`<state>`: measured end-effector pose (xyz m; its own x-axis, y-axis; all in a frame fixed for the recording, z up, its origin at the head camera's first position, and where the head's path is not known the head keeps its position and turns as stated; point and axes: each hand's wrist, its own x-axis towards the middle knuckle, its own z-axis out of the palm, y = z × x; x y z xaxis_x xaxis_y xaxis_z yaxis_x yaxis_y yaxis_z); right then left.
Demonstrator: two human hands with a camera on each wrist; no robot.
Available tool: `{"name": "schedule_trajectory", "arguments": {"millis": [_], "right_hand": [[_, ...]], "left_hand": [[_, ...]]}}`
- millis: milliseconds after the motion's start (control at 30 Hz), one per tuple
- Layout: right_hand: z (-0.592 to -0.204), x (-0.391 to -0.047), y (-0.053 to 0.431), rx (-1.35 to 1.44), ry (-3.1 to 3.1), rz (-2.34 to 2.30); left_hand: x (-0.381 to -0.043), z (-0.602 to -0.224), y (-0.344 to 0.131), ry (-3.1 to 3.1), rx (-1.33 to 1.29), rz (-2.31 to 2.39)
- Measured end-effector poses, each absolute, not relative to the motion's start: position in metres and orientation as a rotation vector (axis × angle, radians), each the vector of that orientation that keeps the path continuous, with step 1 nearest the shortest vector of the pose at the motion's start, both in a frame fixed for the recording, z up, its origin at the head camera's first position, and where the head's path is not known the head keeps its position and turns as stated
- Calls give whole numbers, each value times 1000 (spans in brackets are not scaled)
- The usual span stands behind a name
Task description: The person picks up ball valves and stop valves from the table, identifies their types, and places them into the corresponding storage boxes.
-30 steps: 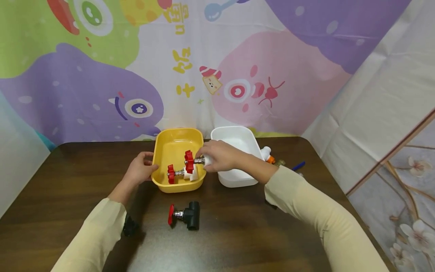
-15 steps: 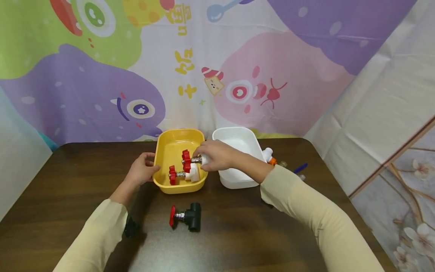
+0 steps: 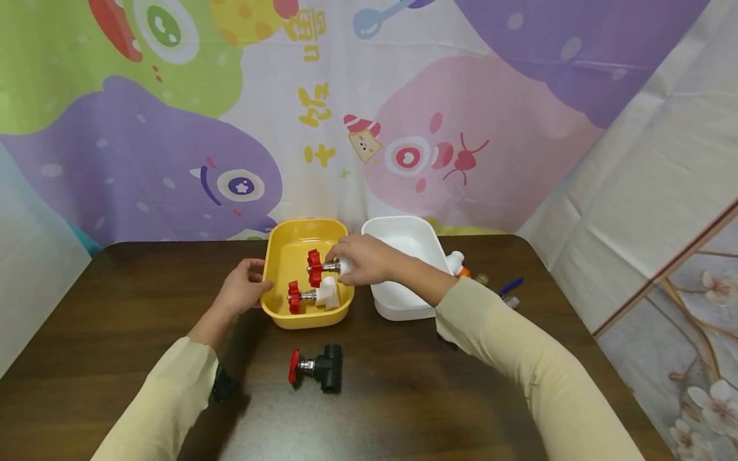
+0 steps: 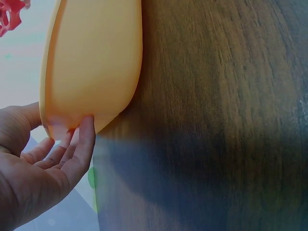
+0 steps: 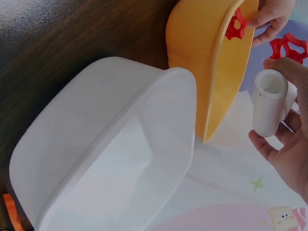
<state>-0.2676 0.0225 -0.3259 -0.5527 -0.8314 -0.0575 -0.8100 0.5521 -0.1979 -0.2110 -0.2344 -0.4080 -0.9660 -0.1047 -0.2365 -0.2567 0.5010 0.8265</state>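
My left hand grips the left side of a yellow tray, thumb at the rim and fingers against the outer wall in the left wrist view. Over that tray my right hand holds a stop valve with a white tee body and a red handwheel. The handwheel points left, and the body's open end shows in the right wrist view. A second white valve with a red handwheel lies in the yellow tray, just below the held one. In front of the tray, a black valve with a red wheel lies on the table.
A white tray stands right of the yellow one, under my right forearm. Beyond it lie a white and orange fitting and a blue-handled valve. A dark object is partly hidden by my left sleeve. A printed curtain hangs behind.
My right hand has moved slightly left and up with the held valve, farther over the yellow tray. The left hand stays on the tray's side. The head view has shifted a little.
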Motion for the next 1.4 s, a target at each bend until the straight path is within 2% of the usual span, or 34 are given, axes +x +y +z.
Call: {"name": "schedule_trajectory", "arguments": {"millis": [533, 1400], "right_hand": [[-337, -281, 11, -1453, 2659, -229], [-354, -287, -9, -1320, 2677, -173]], "left_hand": [[-212, -408, -234, 2579, -337, 1463], [-212, -409, -234, 2578, -351, 1481]]}}
